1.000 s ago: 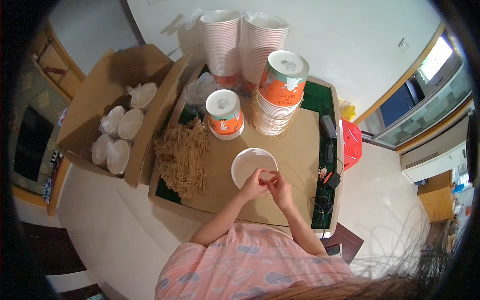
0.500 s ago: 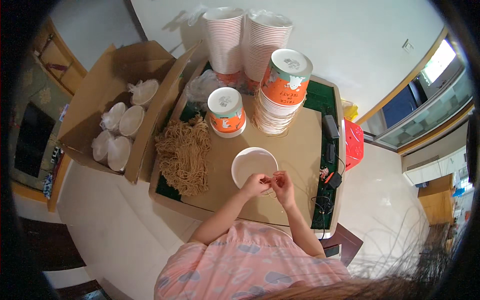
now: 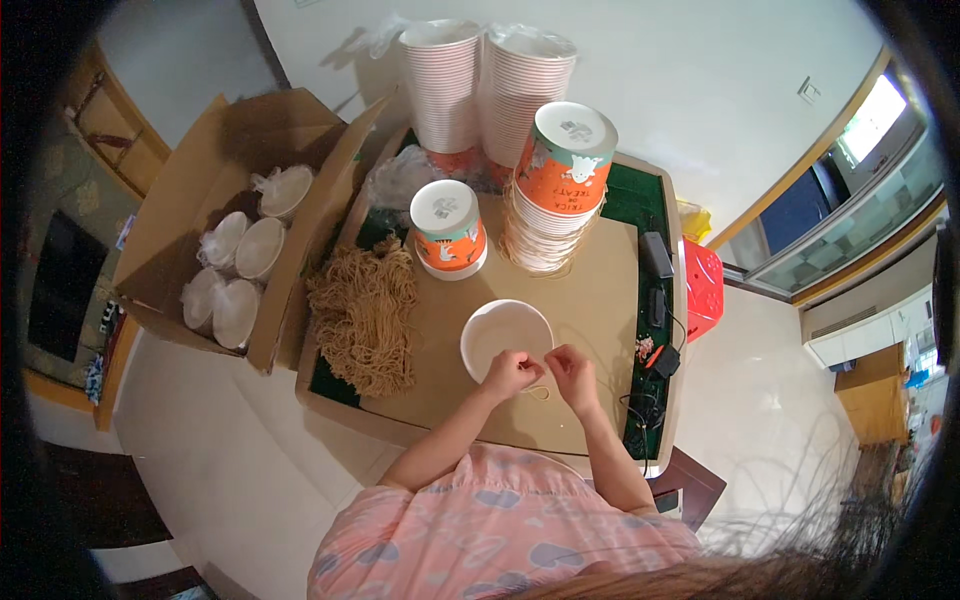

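Note:
My left hand [image 3: 508, 375] and my right hand [image 3: 573, 370] meet just in front of an empty white paper bowl [image 3: 506, 335] on the brown cardboard-covered table [image 3: 590, 300]. Between the fingers of both hands I pinch a small tan rubber band [image 3: 539, 391] that hangs toward the tabletop. A heap of dry brown noodles [image 3: 363, 315] lies left of the bowl. Behind it stands an upside-down orange and white printed cup [image 3: 447, 228], and a second one [image 3: 565, 155] tops a stack of bowls [image 3: 538, 235].
Two tall stacks of white cups [image 3: 485, 80] stand at the back against the wall. An open cardboard box [image 3: 235, 230] holding bagged white lids is at the left. Black devices and cables [image 3: 655, 300] line the right table edge, beside a red stool [image 3: 703, 290].
Both hands have stayed close together in front of the bowl, shifting only slightly as the fingers work the band. Nothing else has moved.

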Available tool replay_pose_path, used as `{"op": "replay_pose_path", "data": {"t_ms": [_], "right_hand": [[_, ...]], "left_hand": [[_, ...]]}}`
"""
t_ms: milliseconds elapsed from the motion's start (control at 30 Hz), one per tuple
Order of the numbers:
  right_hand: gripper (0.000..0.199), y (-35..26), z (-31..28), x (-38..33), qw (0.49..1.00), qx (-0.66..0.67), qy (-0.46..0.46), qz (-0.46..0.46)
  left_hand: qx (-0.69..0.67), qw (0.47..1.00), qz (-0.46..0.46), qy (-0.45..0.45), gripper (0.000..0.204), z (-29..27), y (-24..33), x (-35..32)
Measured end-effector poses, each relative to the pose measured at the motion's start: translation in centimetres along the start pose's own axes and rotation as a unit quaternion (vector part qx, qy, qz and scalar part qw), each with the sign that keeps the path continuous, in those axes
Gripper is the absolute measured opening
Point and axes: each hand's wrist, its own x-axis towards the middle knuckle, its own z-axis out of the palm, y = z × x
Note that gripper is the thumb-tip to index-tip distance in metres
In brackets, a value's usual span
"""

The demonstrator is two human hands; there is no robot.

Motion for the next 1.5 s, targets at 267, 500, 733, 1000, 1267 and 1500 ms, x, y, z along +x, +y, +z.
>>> {"op": "replay_pose_path", "data": {"t_ms": [267, 500, 733, 1000, 1267, 1500], "right_hand": [[0.017, -3.2, -2.2, 0.4, 0.997, -0.022, -0.073, 0.033], [0.012, -2.4, -1.6, -0.1, 0.993, -0.061, -0.089, -0.054], [0.006, -2.1, -1.2, -1.1, 0.995, -0.077, -0.064, -0.015], [0.004, -2.0, 0.6, -3.6, 0.998, -0.067, -0.006, -0.007], [0.005, -1.3, 0.7, -4.2, 0.993, -0.107, 0.014, -0.036], [0.007, -0.8, 1.0, -4.3, 0.991, -0.117, 0.034, -0.057]], "left_hand": [[0.019, 0.999, 0.013, 0.024, 0.021, 0.0, -1.0, -0.2], [0.019, 1.0, 0.01, 0.005, 0.024, -0.1, 0.5, -0.5], [-0.226, 0.967, -0.112, -0.029, 0.02, -0.3, -0.8, -0.1], [-0.151, 0.885, -0.323, -0.3, 0.03, -1.9, -0.8, 2.7], [-0.192, 0.879, -0.304, -0.313, 0.02, -2.3, -1.0, 2.7], [-0.291, 0.851, -0.373, -0.227, 0.017, -1.2, -0.7, 2.0]]}}
